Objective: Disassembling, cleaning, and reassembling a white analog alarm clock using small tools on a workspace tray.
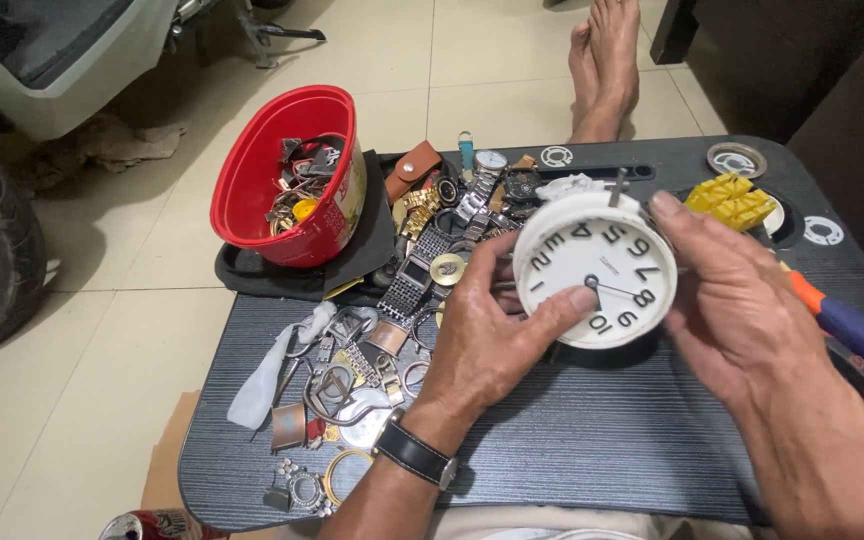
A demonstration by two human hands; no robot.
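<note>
A round white alarm clock [607, 262] with black numerals is held above the dark lap table [592, 430], its face turned up and rotated. My left hand [482, 335] grips its left side, thumb pressing on the dial near the centre of the hands. My right hand [727, 300] holds the clock's right rim, fingers curled over the edge. A black-strapped wristwatch [417, 455] is on my left wrist.
A heap of watches, straps and metal parts [422, 250] covers the table's left half. A red bucket [287, 180] of parts stands at the far left. A yellow block [732, 200] and orange-and-blue-handled tools [852, 335] lie to the right. Bare feet [607, 65] rest on the tiled floor beyond.
</note>
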